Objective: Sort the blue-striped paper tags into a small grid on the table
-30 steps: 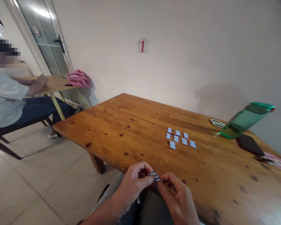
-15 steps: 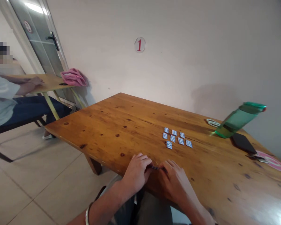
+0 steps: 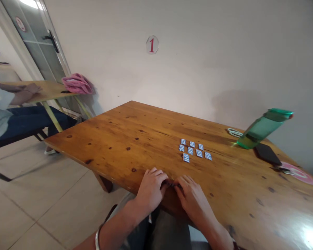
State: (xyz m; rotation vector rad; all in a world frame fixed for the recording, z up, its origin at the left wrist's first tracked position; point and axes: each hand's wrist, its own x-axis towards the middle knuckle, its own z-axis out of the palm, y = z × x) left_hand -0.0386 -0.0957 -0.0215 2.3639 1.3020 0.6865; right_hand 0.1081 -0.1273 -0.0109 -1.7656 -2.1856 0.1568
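Note:
At the near edge of the wooden table [image 3: 114, 139], my left hand [image 3: 150, 189] and my right hand [image 3: 191, 192] are close together with fingers curled in. Between the fingertips a small dark strip-like piece [image 3: 171, 184] shows. Both hands pinch it, one at each end; most of it is hidden, and its kind is too small to tell. Beyond my hands, several small flat blue-and-white patterned pieces [image 3: 190, 151] lie in loose rows on the tabletop, apart from each other.
To the right a green transparent bottle [image 3: 263, 128] stands, with a white coiled cable [image 3: 234, 132] behind it. A dark phone-like slab [image 3: 267, 154], keys [image 3: 284, 169] and a pink round sticker [image 3: 299, 173] are nearby. A person [image 3: 0, 100] sits left at another table with a pink cloth [image 3: 77, 83].
My fingertips have drawn slightly closer together, so less of the dark piece shows between them. The whole view has shifted a little; the patterned pieces stay in place on the table.

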